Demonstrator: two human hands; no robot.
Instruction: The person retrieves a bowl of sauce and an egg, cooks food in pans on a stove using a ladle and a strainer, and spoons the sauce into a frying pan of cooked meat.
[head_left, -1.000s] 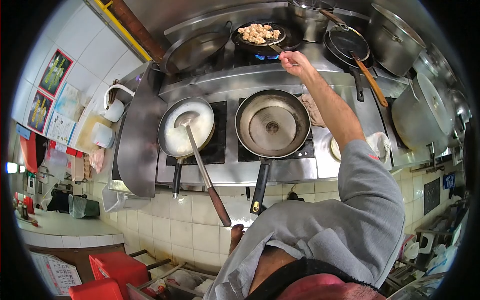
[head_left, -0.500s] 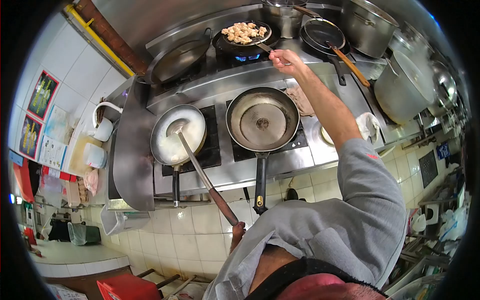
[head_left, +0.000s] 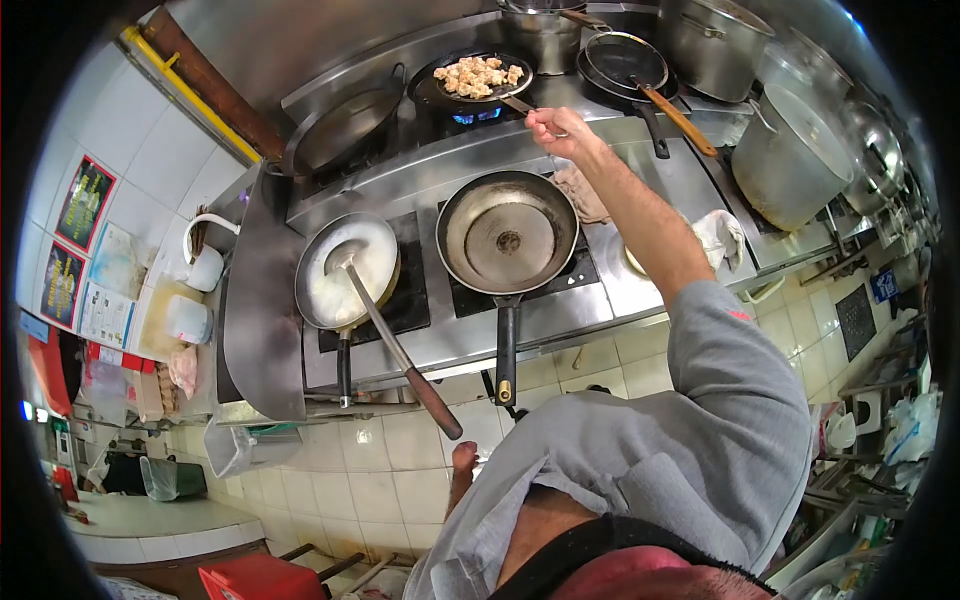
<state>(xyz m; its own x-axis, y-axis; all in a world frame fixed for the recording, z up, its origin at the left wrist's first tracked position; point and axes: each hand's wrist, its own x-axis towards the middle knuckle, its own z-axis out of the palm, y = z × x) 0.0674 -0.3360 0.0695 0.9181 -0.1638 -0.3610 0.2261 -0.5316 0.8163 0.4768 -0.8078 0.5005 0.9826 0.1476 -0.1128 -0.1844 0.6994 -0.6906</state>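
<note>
My right hand point(head_left: 558, 131) is closed round the flat metal handle of a round skimmer point(head_left: 516, 103). Browned chunks of food point(head_left: 480, 76) lie spread across it, over a dark pan point(head_left: 425, 88) above a blue flame. My left hand point(head_left: 465, 457), fingers curled, is just below the wooden grip of a long-handled ladle point(head_left: 400, 345), apart from it. The ladle's bowl rests in a frying pan point(head_left: 312, 250) of pale, creamy liquid point(head_left: 335, 290). Between my hands stands a bare frying pan point(head_left: 508, 238) with its black handle toward me.
A large wok point(head_left: 350, 125) sits at the back left. Stacked pans point(head_left: 625, 65) with a wooden handle and large pots point(head_left: 790, 145) stand at the back right. Cloths point(head_left: 718, 240) lie on the steel counter point(head_left: 620, 290). A plastic bin point(head_left: 245, 447) is below left.
My left hand has let go of the ladle, whose grip now leans free against the pan's edge. My right hand still holds the skimmer. The whole view has shifted slightly.
</note>
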